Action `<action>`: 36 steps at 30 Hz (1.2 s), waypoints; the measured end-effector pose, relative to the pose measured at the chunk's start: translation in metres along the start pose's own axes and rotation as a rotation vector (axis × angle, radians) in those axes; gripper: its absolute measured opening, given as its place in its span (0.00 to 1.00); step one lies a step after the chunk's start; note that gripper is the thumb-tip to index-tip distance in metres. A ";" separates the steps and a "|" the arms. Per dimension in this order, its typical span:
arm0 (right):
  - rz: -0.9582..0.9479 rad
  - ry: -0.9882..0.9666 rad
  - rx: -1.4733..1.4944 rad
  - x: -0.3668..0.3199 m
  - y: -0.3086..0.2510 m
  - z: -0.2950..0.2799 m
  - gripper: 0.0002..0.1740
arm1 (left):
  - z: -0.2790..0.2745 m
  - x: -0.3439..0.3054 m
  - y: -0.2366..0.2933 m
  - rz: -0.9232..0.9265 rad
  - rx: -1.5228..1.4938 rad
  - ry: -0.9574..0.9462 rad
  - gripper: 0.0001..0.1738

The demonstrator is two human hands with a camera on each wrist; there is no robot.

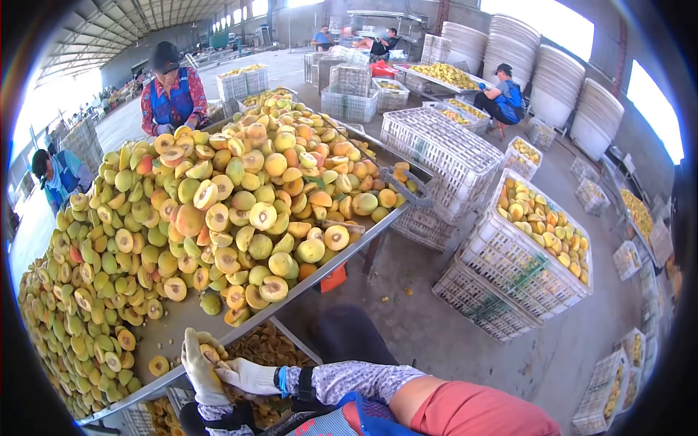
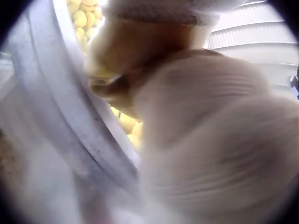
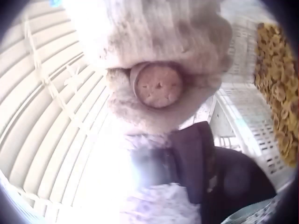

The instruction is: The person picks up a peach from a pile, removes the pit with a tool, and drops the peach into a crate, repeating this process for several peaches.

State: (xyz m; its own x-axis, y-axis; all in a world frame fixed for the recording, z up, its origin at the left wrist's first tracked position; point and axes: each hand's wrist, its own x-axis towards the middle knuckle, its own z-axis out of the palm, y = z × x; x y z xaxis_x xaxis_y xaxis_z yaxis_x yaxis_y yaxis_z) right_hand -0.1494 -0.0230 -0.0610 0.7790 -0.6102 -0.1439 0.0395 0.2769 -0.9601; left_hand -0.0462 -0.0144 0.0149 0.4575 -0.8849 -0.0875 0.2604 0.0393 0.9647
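Both hands wear pale work gloves and meet at the metal edge of a table (image 1: 174, 320) heaped with whole and halved yellow peaches (image 1: 254, 174). My left hand (image 1: 203, 369) holds a peach (image 1: 211, 353) between thumb and fingers. Close beside it, my right hand (image 1: 251, 376) grips a tool whose round handle end (image 3: 159, 85) shows in the right wrist view; its working end is hidden. The left wrist view is blurred, with the gloved left hand (image 2: 210, 135) filling much of it next to the table edge.
Below the table edge sits a crate of brownish peach scraps (image 1: 269, 349). At the right stand stacked white crates (image 1: 502, 283), the top one full of peaches. Across the heap, a person in a blue apron (image 1: 173, 102) works; others sit farther back near tall stacked tubs (image 1: 556, 83).
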 end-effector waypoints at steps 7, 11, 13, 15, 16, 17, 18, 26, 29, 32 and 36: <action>0.347 -0.224 0.087 -0.019 -0.023 -0.009 0.33 | -0.027 0.011 -0.010 -0.048 0.235 -0.209 0.29; 0.509 -0.527 0.556 -0.032 -0.050 -0.005 0.27 | -0.035 -0.001 -0.021 -0.124 -0.404 -0.375 0.28; 0.608 -0.506 0.599 -0.027 -0.047 -0.006 0.26 | -0.022 -0.005 -0.010 -0.332 -0.450 -0.206 0.26; 0.509 -0.282 0.289 -0.025 -0.044 0.001 0.23 | -0.022 -0.003 -0.013 -0.286 -0.580 -0.211 0.24; 0.413 -0.214 0.149 -0.028 -0.049 0.002 0.22 | -0.017 -0.009 -0.001 -0.294 -0.508 -0.067 0.23; 0.225 -0.188 -0.048 -0.024 -0.033 0.004 0.22 | -0.020 -0.011 -0.008 -0.229 -0.524 -0.043 0.22; 0.009 -0.133 -0.241 -0.017 -0.018 0.002 0.21 | -0.029 -0.005 -0.014 -0.162 -0.540 -0.052 0.20; 0.158 -0.082 -1.176 -0.026 -0.032 -0.022 0.22 | -0.145 -0.025 0.041 0.081 -0.030 0.489 0.23; 0.184 0.017 -1.168 -0.023 -0.040 -0.017 0.22 | -0.203 -0.029 0.055 0.113 1.321 0.811 0.28; 0.092 0.006 -1.057 -0.019 -0.032 -0.008 0.21 | -0.209 -0.006 0.055 0.368 1.400 0.794 0.29; 0.122 0.010 -1.102 -0.008 -0.033 -0.002 0.22 | -0.176 0.057 0.035 0.082 1.589 0.474 0.42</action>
State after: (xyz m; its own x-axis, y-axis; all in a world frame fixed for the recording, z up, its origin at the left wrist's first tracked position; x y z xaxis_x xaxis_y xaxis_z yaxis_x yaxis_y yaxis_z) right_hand -0.1587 -0.0288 -0.0286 0.7344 -0.6313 -0.2490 -0.6194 -0.4737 -0.6260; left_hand 0.1384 0.0182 0.0003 0.7042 -0.6820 0.1972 -0.7098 -0.6699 0.2179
